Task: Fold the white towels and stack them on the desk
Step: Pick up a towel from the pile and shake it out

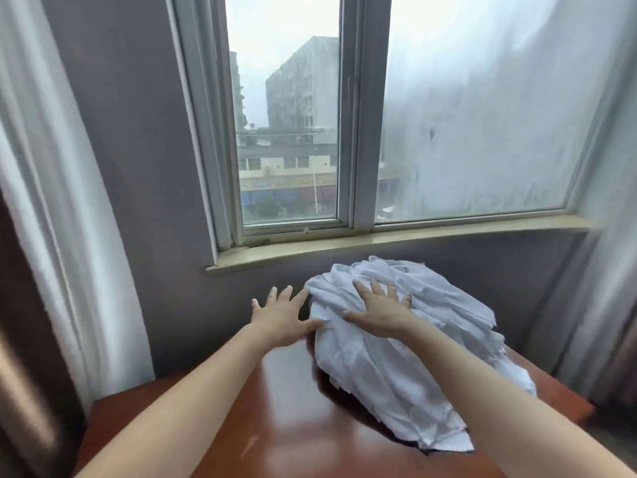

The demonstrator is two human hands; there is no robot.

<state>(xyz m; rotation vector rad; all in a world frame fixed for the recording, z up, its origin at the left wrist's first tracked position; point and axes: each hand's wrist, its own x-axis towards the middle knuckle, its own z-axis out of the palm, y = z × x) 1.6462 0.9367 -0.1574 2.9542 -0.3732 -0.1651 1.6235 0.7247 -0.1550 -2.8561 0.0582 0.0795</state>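
Observation:
A loose, crumpled heap of white towels (396,367) lies on the right half of a reddish-brown wooden desk (275,426). My right hand (379,312) lies flat on top of the heap with fingers spread and straight. My left hand (282,313) is stretched out at the heap's left edge, fingers spread, its fingertips and thumb touching the cloth. Neither hand grips anything. The far side of the heap is hidden behind its own bulk.
A window (289,132) and stone sill (379,241) stand behind the desk above a grey wall. White curtains hang at the left (51,201) and right (613,236). The left and near parts of the desk show bare wood.

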